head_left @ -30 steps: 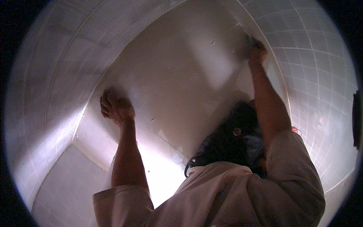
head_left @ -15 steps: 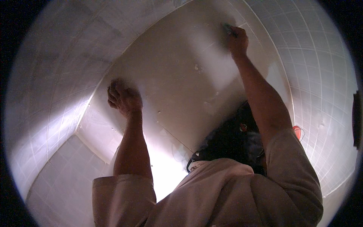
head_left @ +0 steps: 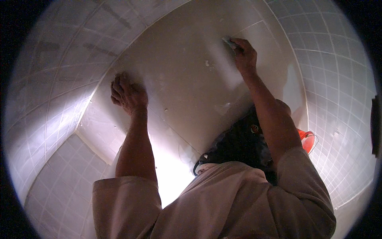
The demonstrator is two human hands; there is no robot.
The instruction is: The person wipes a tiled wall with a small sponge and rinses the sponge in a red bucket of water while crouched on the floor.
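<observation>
Tool (head_left: 228,42) in right hand (head_left: 246,57), long axis up-left

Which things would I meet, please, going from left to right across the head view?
Left hand → small greenish item in the person's grasp → right hand holding it → red container → dark object at the far right rim.

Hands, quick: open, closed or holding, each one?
Left hand: fingers part bent; open or closed, can't tell.
Right hand: closed, holding a small greenish piece.
</observation>
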